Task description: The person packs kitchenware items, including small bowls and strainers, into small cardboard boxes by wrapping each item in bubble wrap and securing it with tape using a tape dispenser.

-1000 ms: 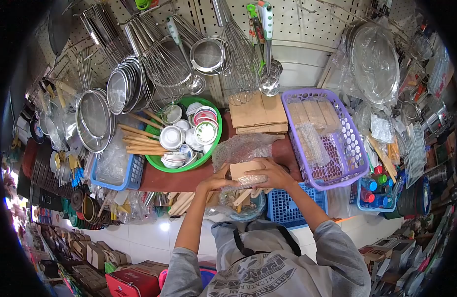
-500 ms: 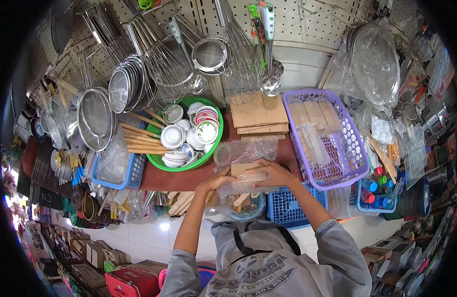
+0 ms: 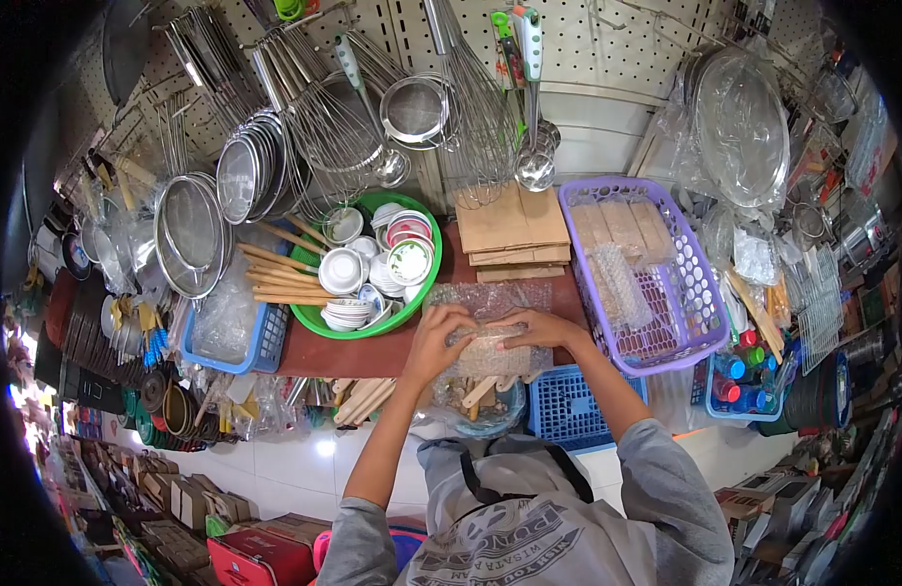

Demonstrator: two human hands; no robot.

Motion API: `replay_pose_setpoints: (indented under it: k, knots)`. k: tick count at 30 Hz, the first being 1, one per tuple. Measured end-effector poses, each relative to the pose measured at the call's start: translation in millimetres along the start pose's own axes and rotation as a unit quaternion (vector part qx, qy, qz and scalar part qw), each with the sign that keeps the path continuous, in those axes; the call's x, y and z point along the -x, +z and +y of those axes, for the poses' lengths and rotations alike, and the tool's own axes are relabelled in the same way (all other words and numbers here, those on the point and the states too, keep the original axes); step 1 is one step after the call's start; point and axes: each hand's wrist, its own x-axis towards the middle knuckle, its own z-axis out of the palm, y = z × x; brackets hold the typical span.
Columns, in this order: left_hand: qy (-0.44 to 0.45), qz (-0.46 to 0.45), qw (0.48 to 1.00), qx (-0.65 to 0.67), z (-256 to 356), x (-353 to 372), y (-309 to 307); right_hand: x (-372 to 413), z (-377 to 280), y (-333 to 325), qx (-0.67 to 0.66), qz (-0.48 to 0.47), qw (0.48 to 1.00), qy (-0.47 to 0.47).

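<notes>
Both hands hold a small cardboard-coloured packet partly covered in clear bubble wrap, at the front edge of the red-brown table. My left hand is closed on the packet's left end, with its fingers bent over the top. On the right end, my right hand grips with thumb and fingers. Part of the wrap lies flat on the table behind the packet; another part hangs toward my body. What is inside the packet is hidden.
Flat brown cardboard pieces lie stacked behind my hands. A purple basket with wrapped packets stands right; a green basin of small bowls stands left. Whisks and ladles hang above. A blue basket sits below the table edge.
My left hand has moved up and right, its fingers now arched over the packet. The bare cardboard face that showed between the hands is now largely out of sight. More bubble wrap hangs in front.
</notes>
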Motion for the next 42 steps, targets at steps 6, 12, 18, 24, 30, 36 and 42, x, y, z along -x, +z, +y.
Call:
replay_pose_setpoints:
  k: [6,12,18,24,30,36,42]
  knots:
    - [0.054,0.019,0.995,-0.083,2,5,12,-3,-7,-7,-0.029,-0.021,0.999,0.035]
    - [0.034,-0.04,0.986,-0.156,25,7,4,-13,5,-9,-0.075,-0.029,0.994,0.069]
    - [0.019,-0.079,0.975,-0.207,12,9,19,-20,7,-14,-0.079,-0.039,0.993,0.084]
    - [0.0,-0.119,0.978,-0.171,-9,-6,20,-45,53,-12,0.059,-0.021,0.997,0.043]
    - [-0.041,-0.185,0.973,-0.133,-19,-21,17,-23,2,-17,0.12,0.105,0.985,0.061]
    - [-0.046,-0.215,0.969,-0.114,-24,-31,12,-14,1,-5,0.134,0.122,0.981,-0.065]
    - [-0.077,-0.258,0.958,-0.096,-29,-43,12,-1,-15,-2,0.153,0.136,0.976,-0.072]
